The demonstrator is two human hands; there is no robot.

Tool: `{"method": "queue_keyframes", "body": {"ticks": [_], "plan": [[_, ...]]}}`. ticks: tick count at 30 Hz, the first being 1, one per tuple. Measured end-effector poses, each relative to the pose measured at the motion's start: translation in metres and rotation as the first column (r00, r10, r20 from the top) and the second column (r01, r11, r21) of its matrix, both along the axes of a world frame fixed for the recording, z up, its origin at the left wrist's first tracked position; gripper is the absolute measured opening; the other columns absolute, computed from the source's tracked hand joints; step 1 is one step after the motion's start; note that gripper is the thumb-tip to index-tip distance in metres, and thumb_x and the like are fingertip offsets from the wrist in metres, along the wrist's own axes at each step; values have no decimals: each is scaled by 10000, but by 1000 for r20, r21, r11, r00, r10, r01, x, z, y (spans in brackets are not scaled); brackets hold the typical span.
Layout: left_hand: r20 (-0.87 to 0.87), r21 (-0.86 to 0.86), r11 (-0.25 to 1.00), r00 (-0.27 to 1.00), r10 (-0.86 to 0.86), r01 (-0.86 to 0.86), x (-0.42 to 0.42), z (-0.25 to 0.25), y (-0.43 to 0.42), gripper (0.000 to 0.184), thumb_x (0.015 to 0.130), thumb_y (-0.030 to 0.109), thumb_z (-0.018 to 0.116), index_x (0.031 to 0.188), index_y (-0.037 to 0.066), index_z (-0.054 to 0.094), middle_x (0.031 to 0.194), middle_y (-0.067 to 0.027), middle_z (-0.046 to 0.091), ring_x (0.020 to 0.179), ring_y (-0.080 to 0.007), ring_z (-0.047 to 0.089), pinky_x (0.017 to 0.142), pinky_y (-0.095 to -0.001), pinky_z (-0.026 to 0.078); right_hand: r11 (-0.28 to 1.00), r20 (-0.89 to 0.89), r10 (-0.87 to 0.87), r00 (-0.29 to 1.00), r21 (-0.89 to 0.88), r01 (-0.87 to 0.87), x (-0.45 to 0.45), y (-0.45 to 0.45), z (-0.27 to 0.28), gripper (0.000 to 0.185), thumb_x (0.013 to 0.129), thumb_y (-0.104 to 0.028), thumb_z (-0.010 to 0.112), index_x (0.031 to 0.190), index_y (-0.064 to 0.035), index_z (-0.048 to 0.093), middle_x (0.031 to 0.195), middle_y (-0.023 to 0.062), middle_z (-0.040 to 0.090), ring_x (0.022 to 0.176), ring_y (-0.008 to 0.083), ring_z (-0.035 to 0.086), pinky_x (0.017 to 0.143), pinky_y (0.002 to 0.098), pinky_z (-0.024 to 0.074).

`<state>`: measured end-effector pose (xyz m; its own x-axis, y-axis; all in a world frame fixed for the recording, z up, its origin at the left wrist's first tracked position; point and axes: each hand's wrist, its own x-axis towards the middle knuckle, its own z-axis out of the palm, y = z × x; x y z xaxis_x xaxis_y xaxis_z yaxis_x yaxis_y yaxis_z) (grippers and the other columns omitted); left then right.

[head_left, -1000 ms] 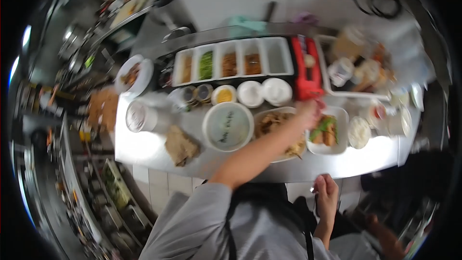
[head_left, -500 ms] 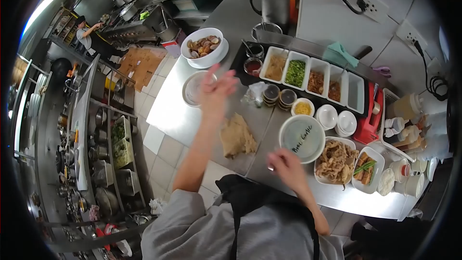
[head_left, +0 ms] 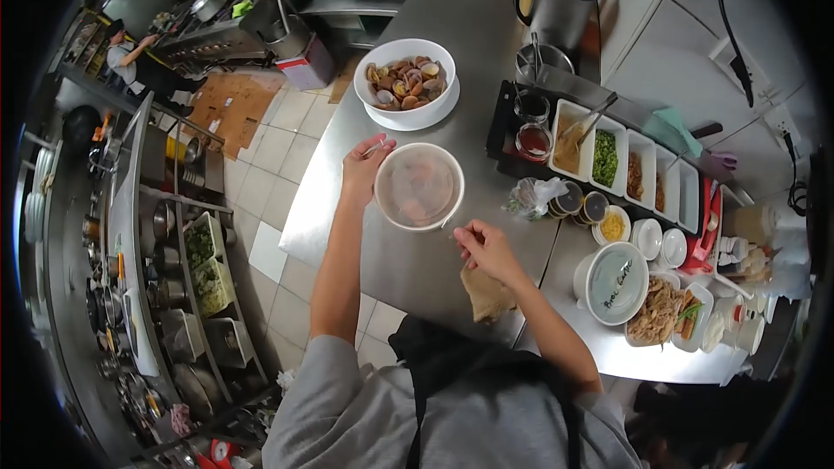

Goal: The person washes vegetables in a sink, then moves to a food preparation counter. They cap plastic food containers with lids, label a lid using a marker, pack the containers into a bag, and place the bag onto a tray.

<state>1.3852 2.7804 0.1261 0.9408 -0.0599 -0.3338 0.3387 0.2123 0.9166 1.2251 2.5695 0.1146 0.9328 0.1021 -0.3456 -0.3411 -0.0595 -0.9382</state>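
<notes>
A round white tub with a cloudy see-through lid (head_left: 420,187) stands on the steel counter between my hands. Pinkish contents show dimly through the lid. At its left rim, the fingers of my left hand (head_left: 360,172) are pinched together around something thin and shiny, too small to name. My right hand (head_left: 488,252) is just off the lower right rim, its fingers curled in; what they hold, if anything, I cannot make out. A brown cloth (head_left: 486,295) lies partly under my right hand. Beyond the tub, a white bowl of clams (head_left: 407,82) rests on a plate.
Right of me runs a rack of white trays (head_left: 605,156) with chopped toppings. A tub with handwriting on its lid (head_left: 618,278) and a dish of cooked meat (head_left: 653,313) stand nearer. A steel jug (head_left: 560,9) is behind. Another person (head_left: 130,61) works far left.
Both hands have come to the lidded tub: the left from above it, the right from near the handwritten lid. My view has shifted, so the counter items appear elsewhere.
</notes>
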Motion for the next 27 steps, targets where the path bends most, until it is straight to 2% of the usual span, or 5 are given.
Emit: {"method": "queue_keyframes", "body": {"ticks": [11, 17, 21, 24, 27], "plan": [[-295, -246, 878, 831, -472, 411, 10, -18, 13, 287, 860, 58, 504, 1140, -1, 533, 1022, -96, 606, 868, -154, 606, 744, -249, 523, 887, 315, -28, 949, -430, 169, -5, 34, -21, 256, 783, -251, 629, 905, -39, 555, 756, 122, 610, 665, 320, 593, 590, 393, 465], [-3, 541, 701, 834, -551, 465, 27, -14, 21, 236, 863, 92, 532, 1056, -35, 585, 899, -95, 639, 839, -161, 606, 714, -257, 505, 677, 418, 66, 906, -686, 267, -15, 21, -14, 211, 726, -199, 645, 888, -93, 560, 913, 81, 561, 788, 283, 551, 658, 364, 456], [-24, 288, 881, 922, -385, 375, -6, 24, 12, 401, 919, 296, 458, 1119, -42, 537, 1000, -89, 599, 904, -121, 541, 812, -254, 427, 484, 456, -22, 890, -773, 409, -69, 1, 33, 169, 698, -144, 636, 861, -108, 606, 957, 10, 529, 954, 215, 455, 791, 309, 400], [24, 531, 745, 872, -489, 403, -32, 20, 4, 425, 919, 337, 458, 1121, -28, 540, 940, -31, 573, 862, -93, 492, 791, -224, 393, 543, 580, 99, 809, -713, 445, -78, 2, -18, 191, 696, -114, 644, 883, -99, 607, 970, 28, 532, 922, 216, 479, 759, 307, 412], [24, 466, 805, 905, -425, 366, -46, 14, 0, 425, 917, 340, 463, 1103, -34, 544, 902, -20, 564, 827, -87, 469, 771, -211, 380, 792, 479, -434, 763, -202, 577, -31, 34, -22, 198, 722, -30, 594, 914, -37, 547, 949, 102, 523, 860, 281, 491, 711, 334, 436]]}}
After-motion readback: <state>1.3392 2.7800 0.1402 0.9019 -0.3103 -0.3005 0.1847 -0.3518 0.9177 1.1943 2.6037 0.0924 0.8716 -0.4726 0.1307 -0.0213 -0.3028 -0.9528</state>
